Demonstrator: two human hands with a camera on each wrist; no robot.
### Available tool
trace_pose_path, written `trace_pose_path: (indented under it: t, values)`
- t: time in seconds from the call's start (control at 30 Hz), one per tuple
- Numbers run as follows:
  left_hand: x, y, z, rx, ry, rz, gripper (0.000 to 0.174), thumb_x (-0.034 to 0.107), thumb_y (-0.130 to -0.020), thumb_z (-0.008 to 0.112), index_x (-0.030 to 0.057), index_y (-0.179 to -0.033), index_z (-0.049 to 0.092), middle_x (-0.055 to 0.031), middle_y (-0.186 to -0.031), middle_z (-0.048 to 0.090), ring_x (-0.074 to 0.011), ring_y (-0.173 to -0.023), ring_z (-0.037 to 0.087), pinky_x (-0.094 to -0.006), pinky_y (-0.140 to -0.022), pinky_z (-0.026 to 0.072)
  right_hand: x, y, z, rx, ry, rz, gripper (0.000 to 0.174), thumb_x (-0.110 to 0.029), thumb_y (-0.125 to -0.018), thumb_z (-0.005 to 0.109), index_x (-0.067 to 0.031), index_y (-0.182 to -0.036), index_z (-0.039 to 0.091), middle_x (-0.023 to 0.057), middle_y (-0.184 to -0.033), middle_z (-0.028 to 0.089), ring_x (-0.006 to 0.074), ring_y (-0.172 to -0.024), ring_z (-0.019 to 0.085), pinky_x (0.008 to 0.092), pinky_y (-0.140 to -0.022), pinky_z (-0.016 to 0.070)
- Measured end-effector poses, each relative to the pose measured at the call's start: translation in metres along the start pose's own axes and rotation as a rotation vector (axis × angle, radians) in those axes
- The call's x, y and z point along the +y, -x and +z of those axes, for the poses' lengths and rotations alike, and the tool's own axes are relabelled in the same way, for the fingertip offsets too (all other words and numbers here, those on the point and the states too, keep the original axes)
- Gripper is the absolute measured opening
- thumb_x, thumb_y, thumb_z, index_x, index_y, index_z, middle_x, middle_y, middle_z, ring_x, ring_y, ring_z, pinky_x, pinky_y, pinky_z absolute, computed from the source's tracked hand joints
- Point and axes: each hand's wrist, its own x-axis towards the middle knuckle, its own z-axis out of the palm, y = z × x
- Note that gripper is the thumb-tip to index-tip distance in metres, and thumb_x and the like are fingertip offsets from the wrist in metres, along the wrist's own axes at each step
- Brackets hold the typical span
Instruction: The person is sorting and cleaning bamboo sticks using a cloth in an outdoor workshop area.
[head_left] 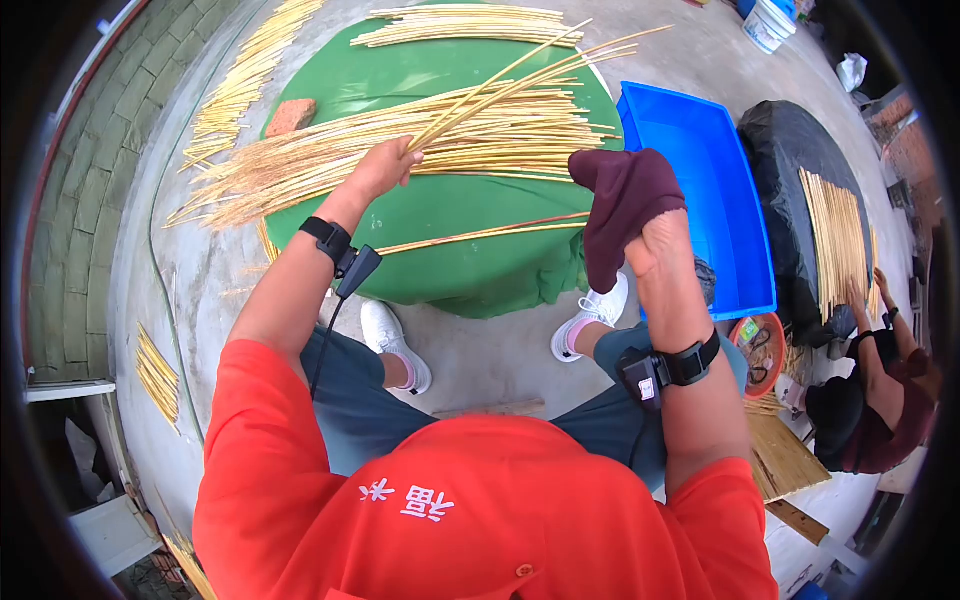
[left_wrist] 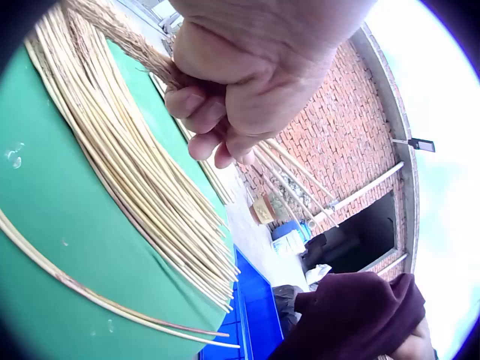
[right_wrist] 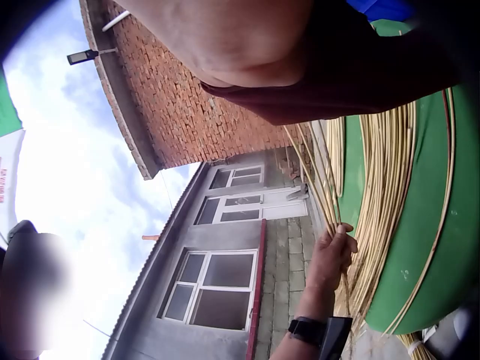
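Observation:
My left hand (head_left: 385,168) grips a few long pale stalks (head_left: 500,92), which slant up to the right over a wide pile of stalks (head_left: 480,135) on the green cloth (head_left: 450,260). In the left wrist view the fingers of the left hand (left_wrist: 214,112) curl round the feathery end of the held stalks (left_wrist: 135,41). My right hand (head_left: 658,243) is up at the table's right side with a dark maroon cloth (head_left: 625,200) bunched at it; the cloth hides most of its fingers. Two thin stalks (head_left: 480,234) lie apart, nearer me.
A brick (head_left: 291,117) sits at the table's left. The blue tub (head_left: 690,170) stands to the right, a red basket (head_left: 760,350) below it. More stalks (head_left: 245,85) lie on the floor at left. Another person (head_left: 880,410) works at far right beside a black-covered surface (head_left: 785,160).

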Motion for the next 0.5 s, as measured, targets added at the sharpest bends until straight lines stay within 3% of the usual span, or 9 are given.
trace_pose_path:
  t: [0.1,0.17,0.23,0.27,0.3,0.33,0.37,0.47,0.5]
  values:
    - [0.060,0.020,-0.012,-0.061,0.137,0.082,0.026,0.030,-0.090,0.046,0.0048,-0.089,0.053,-0.0033,-0.054,0.048,-0.0153,-0.054,0.047,-0.0306,-0.056,0.0389,0.029,0.001,0.000,0.053,-0.037,0.136,0.021,-0.016,-0.083,0.059,-0.0040,-0.099,0.052,0.0050,-0.091,0.057,0.0131,-0.078,0.056,0.0258,-0.070,0.0476]
    - [0.108,0.040,-0.010,-0.196,0.129,0.151,0.031,0.030,-0.091,0.042,0.0019,-0.087,0.053,-0.0084,-0.059,0.053,-0.0227,-0.058,0.052,-0.0349,-0.059,0.0413,0.040,0.015,0.025,0.121,0.072,0.194,0.026,-0.014,-0.081,0.061,-0.0063,-0.104,0.051,0.0033,-0.094,0.057,0.0122,-0.081,0.055,0.0254,-0.072,0.0474]
    - [0.144,0.063,0.008,-0.213,0.084,0.253,0.031,0.029,-0.092,0.040,0.0017,-0.087,0.053,-0.0064,-0.056,0.049,-0.0178,-0.054,0.048,-0.0310,-0.056,0.0403,0.057,0.016,0.029,-0.136,0.112,0.183,0.029,-0.011,-0.080,0.062,-0.0085,-0.106,0.049,0.0027,-0.094,0.056,0.0124,-0.082,0.055,0.0265,-0.072,0.0477]
    - [0.154,0.071,0.015,-0.224,0.040,0.327,0.031,0.028,-0.093,0.039,0.0015,-0.088,0.053,-0.0044,-0.053,0.044,-0.0129,-0.050,0.044,-0.0271,-0.053,0.0393,0.062,0.020,0.037,-0.044,0.020,0.109,0.029,-0.011,-0.079,0.062,-0.0081,-0.105,0.050,0.0029,-0.093,0.056,0.0125,-0.082,0.055,0.0270,-0.072,0.0477]
    - [0.155,0.073,0.031,-0.094,-0.013,0.462,0.034,0.028,-0.093,0.037,-0.0006,-0.093,0.054,-0.0089,-0.054,0.045,-0.0172,-0.049,0.045,-0.0305,-0.052,0.0410,0.062,0.026,0.048,0.043,-0.072,0.040,0.028,-0.010,-0.079,0.062,-0.0077,-0.104,0.050,0.0030,-0.092,0.056,0.0126,-0.082,0.055,0.0275,-0.072,0.0477]
    - [0.151,0.075,0.037,-0.166,0.025,0.357,0.035,0.029,-0.092,0.038,-0.0014,-0.092,0.054,-0.0104,-0.055,0.046,-0.0189,-0.050,0.045,-0.0317,-0.052,0.0408,0.057,0.032,0.057,0.094,-0.078,0.013,0.015,-0.013,-0.078,0.062,-0.0081,-0.089,0.052,0.0023,-0.076,0.053,0.0135,-0.065,0.054,0.0281,-0.055,0.0462]
    - [0.162,0.087,0.030,-0.235,0.064,0.245,0.036,0.030,-0.092,0.040,-0.0022,-0.091,0.054,-0.0119,-0.055,0.046,-0.0206,-0.051,0.045,-0.0328,-0.052,0.0406,0.057,0.033,0.055,0.092,-0.077,0.013,0.015,-0.013,-0.078,0.062,-0.0081,-0.089,0.052,0.0023,-0.076,0.053,0.0135,-0.065,0.054,0.0281,-0.055,0.0462]
    - [0.156,0.106,0.016,-0.218,0.027,0.216,0.036,0.032,-0.091,0.044,-0.0023,-0.084,0.053,-0.0117,-0.056,0.046,-0.0207,-0.051,0.045,-0.0334,-0.053,0.0398,0.060,0.026,0.049,0.059,-0.124,0.042,0.013,-0.011,-0.078,0.060,-0.0079,-0.088,0.051,0.0038,-0.074,0.054,0.0156,-0.061,0.054,0.0301,-0.052,0.0473]
    - [0.155,0.115,0.006,-0.212,-0.028,0.183,0.036,0.032,-0.090,0.046,-0.0022,-0.082,0.052,-0.0110,-0.055,0.046,-0.0203,-0.051,0.045,-0.0337,-0.052,0.0394,0.059,0.020,0.048,0.081,-0.163,0.002,0.015,-0.011,-0.079,0.059,-0.0065,-0.091,0.052,0.0048,-0.077,0.055,0.0170,-0.064,0.056,0.0319,-0.056,0.0490]
